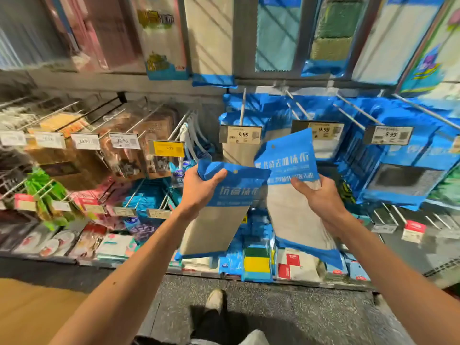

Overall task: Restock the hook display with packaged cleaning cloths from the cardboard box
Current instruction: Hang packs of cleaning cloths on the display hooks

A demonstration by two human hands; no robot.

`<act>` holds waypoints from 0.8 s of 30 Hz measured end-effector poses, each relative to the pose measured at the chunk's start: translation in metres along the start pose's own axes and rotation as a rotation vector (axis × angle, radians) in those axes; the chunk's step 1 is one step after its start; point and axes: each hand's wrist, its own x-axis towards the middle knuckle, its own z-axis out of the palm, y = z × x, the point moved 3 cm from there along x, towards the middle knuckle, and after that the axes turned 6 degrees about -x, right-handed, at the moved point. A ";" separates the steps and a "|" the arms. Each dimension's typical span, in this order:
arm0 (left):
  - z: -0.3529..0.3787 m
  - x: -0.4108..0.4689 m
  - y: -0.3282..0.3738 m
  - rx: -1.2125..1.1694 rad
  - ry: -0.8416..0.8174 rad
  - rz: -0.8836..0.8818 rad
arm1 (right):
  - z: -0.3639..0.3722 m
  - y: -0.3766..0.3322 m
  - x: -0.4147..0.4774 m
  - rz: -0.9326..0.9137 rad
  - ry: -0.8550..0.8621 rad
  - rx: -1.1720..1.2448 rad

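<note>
stock is held in both hands, one pack in each. the left cloth pack point(224, 207), blue-headed with grey cloth showing, is gripped at its crumpled upper corner by the left hand point(199, 189), with the thumb curled over the front. it hangs just below the leftmost 9.99 price tag point(240, 134). the right cloth pack point(291, 195) is held tilted, below and right of that tag, its top corner about level with it. it is pinched at its edge by the right hand point(321, 199), thumb laid on the front face. the two packs overlap slightly below the tag. the hook point(242, 105) bearing the tag runs up behind it, with blue packs hung at its back. similar hooks are seen right of the tag, brown packaged goods to its left. a blurred brown surface far below and left of the tag may be the cardboard box point(29, 310).

neither pack is yet hung. with both hands occupied, a small hang hole would have to be threaded one-handed. the hook tip could be missed, the film torn, or the other pack dropped.
</note>
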 end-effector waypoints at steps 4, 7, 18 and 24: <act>0.011 0.032 -0.019 0.073 -0.020 0.045 | -0.004 0.009 0.011 -0.047 0.063 -0.053; 0.015 0.050 -0.032 0.102 -0.049 0.043 | -0.004 0.009 0.013 -0.116 0.084 -0.110; 0.026 0.064 -0.003 0.213 -0.115 0.466 | -0.015 0.004 0.012 -0.202 0.108 -0.127; 0.027 0.074 0.018 0.142 -0.126 0.553 | -0.012 0.005 0.009 -0.203 0.146 -0.049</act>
